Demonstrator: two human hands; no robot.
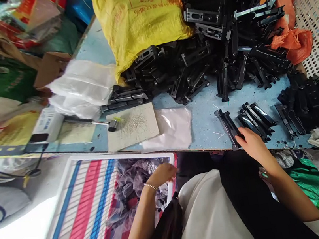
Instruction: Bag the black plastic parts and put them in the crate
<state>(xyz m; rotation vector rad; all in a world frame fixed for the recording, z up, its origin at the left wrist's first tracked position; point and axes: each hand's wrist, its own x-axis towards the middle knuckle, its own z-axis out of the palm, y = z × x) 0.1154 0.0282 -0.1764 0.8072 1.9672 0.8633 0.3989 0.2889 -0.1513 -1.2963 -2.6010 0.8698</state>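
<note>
My right hand (252, 143) is at the table's front edge, its thumb and fingers closed on the near end of a black plastic part (226, 125). This part is long and narrow, and looks like a latch or bracket. Just beyond the hand lies a small row of similar black parts (255, 119). My left hand (165, 173), a beaded bracelet at the wrist, hangs over the edge of a white-rimmed bin (123, 157). Its fingers are loosely bent and somewhat apart, with nothing visible in them. Inside the bin are many bagged dark pieces (132, 179).
A large heap of black parts (180, 58) spills from a yellow woven sack (138, 15). Clear plastic bags (172, 127) lie beside a cardboard piece (133, 127) with a black-headed tool (113, 125) on it. Another pile (309, 101) sits at the right, near a perforated panel (317, 12).
</note>
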